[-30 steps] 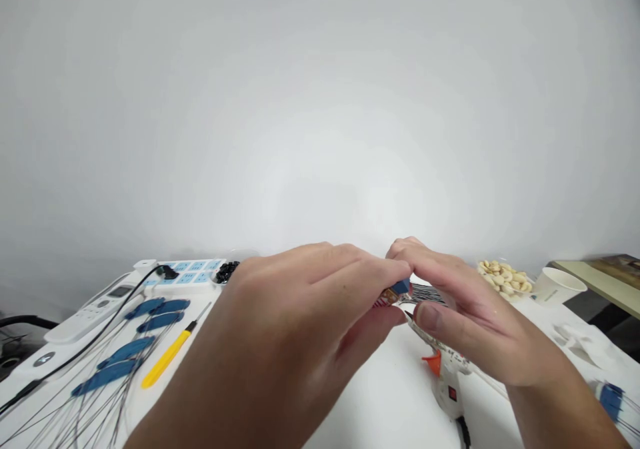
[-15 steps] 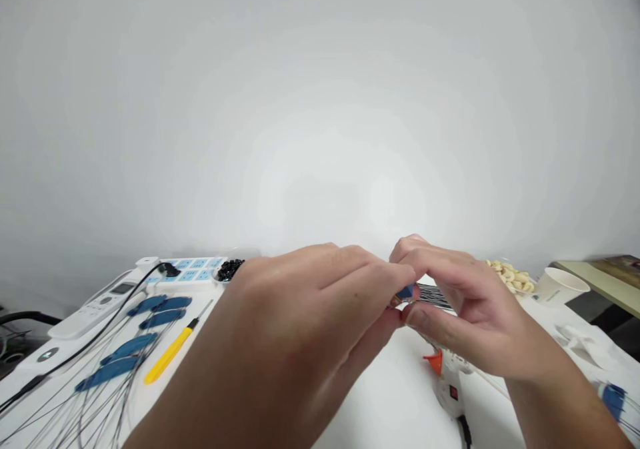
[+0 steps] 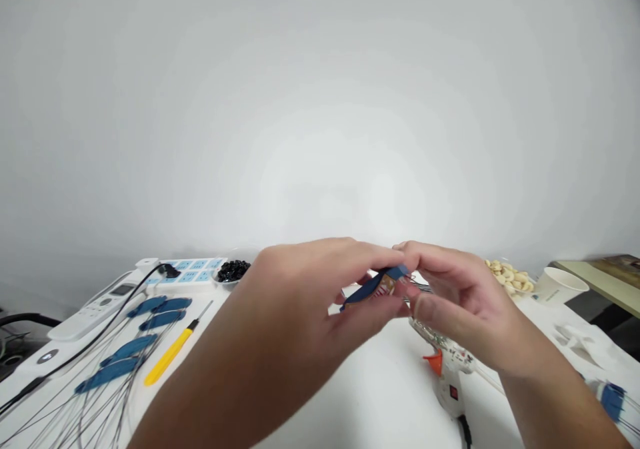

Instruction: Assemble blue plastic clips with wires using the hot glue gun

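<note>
My left hand [image 3: 305, 289] pinches a small blue leaf-shaped piece [image 3: 375, 289] between thumb and fingers. Its side facing me is brown with pale and reddish marks. At the piece's right end, my right hand [image 3: 455, 289] curls in, with index finger and thumb close to the left fingertips. What the right fingers grip there is hidden. Below the right hand lies a glue gun [image 3: 453, 379] with an orange trigger. Several similar blue pieces [image 3: 127, 349] with thin dark wires rest on the table at left, beside a yellow-handled screwdriver [image 3: 170, 356].
At the back left are a bowl of black beads [image 3: 233, 270], a power strip [image 3: 193, 269] and a white remote [image 3: 100, 306]. On the right stand pale pieces [image 3: 510, 277], a paper cup [image 3: 560, 286], crumpled white tissue [image 3: 580, 342] and another blue bundle [image 3: 611, 399].
My left hand has turned and its fingers have parted, bringing more of the blue piece into sight. The right hand has shifted slightly to the right.
</note>
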Demonstrator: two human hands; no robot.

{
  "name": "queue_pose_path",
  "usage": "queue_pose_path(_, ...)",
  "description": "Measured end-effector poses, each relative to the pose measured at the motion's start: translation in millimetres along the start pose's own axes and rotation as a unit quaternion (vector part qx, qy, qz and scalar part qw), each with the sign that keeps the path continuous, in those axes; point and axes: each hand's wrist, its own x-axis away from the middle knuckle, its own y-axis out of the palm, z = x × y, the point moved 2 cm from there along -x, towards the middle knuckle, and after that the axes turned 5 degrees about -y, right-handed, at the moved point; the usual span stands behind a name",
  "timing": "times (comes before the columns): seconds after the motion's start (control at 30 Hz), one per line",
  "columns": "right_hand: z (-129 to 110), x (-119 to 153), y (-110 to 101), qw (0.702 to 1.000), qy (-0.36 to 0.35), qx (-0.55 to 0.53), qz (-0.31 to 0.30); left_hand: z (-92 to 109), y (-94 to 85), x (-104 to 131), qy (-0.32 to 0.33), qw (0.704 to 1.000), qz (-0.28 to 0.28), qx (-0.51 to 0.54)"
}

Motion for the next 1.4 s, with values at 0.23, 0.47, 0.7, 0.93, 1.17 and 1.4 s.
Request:
queue_pose_path(0.23,-5.0,3.5,-1.3,0.993,-0.054,0.033,0.098,-5.5,11.9,-10.4,-0.103,0.973,-0.022,0.206)
queue_pose_path(0.47,-12.9,8.0,2.5,0.977,-0.078,0.121,0.16,-9.6,15.0,-17.8,-0.195,0.899,-0.104,0.378)
queue_pose_path(0.7,-22.3,7.7,12.2,0.947,-0.183,0.18,0.193,-16.0,13.9,-13.9,-0.191,0.863,-0.135,0.447)
queue_pose_path(0.93,-31.8,2.1,14.6,0.905,-0.229,0.298,0.201,-18.1,13.0,-13.7,-0.19,0.861,-0.147,0.449)
queue_pose_path(1.17,-30.8,1.8,13.6,0.908,-0.223,0.296,0.194,-20.8,15.3,-15.1,-0.183,0.852,-0.159,0.464)
queue_pose_path(1.4,-28.7,0.7,12.7,0.92,-0.211,0.273,0.184,-23.7,15.6,-12.4,-0.181,0.862,-0.14,0.453)
